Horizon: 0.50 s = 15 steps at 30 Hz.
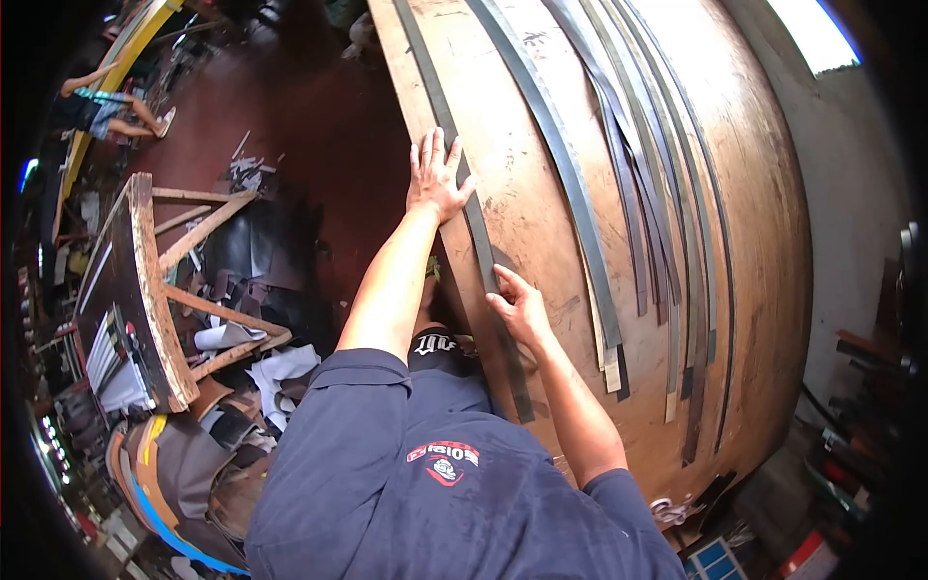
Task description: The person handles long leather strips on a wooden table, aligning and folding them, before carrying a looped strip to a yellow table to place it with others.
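A long dark strip that looks like leather (480, 242) lies along the left edge of the wooden table (570, 387). My left hand (440, 182) is open, its spread fingers resting flat across that strip at the table's edge. Lower down, my right hand (520, 307) touches the strip's right border with the index fingertip. Its thumb stands apart, the other fingers are partly curled and hidden, and nothing shows in its grasp. A wide dark strip (556, 135) and a bundle of several narrower strips (667, 174) run lengthwise to the right of my hands.
Left of the table stands a wooden frame (155, 280) with angled braces. Leather-like scraps (198, 464) are heaped below it, and pale pieces (280, 372) lie nearby. Another person (111, 111) is at the far upper left. A wall (851, 174) rises beyond the table's right side.
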Available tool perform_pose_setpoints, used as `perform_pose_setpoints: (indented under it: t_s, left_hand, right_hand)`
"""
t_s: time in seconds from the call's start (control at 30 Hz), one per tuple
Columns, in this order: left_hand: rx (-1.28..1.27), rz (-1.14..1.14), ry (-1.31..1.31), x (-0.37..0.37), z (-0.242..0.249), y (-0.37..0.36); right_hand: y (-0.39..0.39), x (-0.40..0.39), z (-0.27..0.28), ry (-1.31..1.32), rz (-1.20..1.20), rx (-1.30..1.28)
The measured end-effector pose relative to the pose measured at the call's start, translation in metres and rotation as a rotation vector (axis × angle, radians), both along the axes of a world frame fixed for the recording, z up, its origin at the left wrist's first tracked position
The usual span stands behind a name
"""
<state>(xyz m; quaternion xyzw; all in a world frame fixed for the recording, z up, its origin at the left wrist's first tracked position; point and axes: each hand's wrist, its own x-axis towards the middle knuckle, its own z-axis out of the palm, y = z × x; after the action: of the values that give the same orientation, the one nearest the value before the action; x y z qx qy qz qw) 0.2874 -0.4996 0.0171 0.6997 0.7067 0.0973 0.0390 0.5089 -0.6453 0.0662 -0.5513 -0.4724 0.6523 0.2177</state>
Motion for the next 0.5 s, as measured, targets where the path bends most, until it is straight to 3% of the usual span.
perform_pose_setpoints:
  t_s: [0.23, 0.5]
  left_hand:
    - [0.015, -0.015, -0.009, 0.0, -0.001, 0.001]
    - [0.033, -0.023, -0.02, -0.001, -0.002, 0.001]
  right_hand:
    - [-0.012, -0.001, -0.013, 0.087, -0.139, 0.023]
    - [-0.01, 0.0, -0.015, 0.056, -0.131, 0.007]
